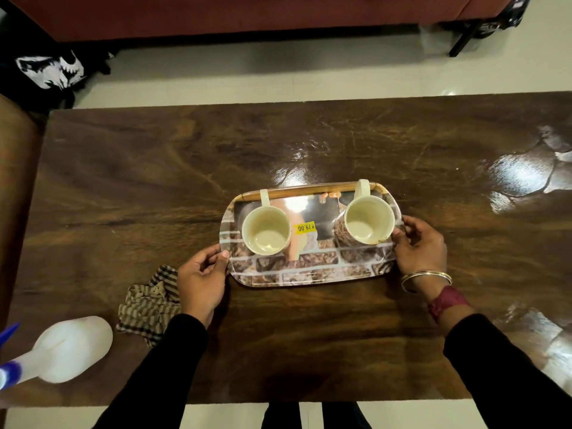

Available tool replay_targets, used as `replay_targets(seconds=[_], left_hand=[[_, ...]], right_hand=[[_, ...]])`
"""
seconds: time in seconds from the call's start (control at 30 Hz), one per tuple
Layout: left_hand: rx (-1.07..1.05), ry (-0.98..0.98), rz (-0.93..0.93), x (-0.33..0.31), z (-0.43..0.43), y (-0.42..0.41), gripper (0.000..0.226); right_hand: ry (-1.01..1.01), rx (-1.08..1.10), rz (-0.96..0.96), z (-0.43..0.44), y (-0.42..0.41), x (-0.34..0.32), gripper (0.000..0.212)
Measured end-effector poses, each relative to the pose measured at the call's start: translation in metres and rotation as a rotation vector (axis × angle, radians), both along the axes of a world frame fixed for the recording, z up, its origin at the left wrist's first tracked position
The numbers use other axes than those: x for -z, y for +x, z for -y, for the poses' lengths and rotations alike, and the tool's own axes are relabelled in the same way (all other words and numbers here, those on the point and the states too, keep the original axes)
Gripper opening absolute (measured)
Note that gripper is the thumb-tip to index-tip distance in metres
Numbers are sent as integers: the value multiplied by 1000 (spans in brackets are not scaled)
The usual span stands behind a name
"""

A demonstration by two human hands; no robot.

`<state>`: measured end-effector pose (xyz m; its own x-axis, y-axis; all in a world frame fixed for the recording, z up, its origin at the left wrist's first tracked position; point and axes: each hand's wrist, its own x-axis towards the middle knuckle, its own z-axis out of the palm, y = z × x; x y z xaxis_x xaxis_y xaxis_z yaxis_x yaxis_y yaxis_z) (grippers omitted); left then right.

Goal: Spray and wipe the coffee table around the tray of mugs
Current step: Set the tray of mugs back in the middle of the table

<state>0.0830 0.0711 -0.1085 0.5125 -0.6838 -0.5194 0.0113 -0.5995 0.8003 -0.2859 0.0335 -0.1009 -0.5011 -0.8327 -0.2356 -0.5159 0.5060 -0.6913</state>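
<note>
A brick-patterned tray point(309, 274) lies in the middle of the glossy dark wooden coffee table point(154, 187). Two cream mugs stand in it, one on the left point(266, 230) and one on the right point(368, 218), both empty with handles pointing away from me. My left hand point(201, 283) grips the tray's left edge, thumb on the rim. My right hand point(422, 246) grips the right edge. A crumpled striped cloth point(148, 308) lies on the table just left of my left hand. A white spray bottle point(68, 348) with a blue nozzle lies at the near left corner.
A red-brown sofa point(247, 13) runs along the far side across a strip of pale floor point(247, 75). Dark printed fabric point(49, 72) hangs at the far left. Bright light reflections point(523, 174) sit on the table's right part. My legs show below the near edge.
</note>
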Motion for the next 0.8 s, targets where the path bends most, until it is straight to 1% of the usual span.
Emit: replay_targets(seconds=[0.27,0.8], left_hand=[[15,-34,50,1,0,0,24],[16,-28,73,2,1,-4,27]], right_hand=[[-12,10,-24,-1,3,0,30],[27,27,-54,-7,4,0,31]])
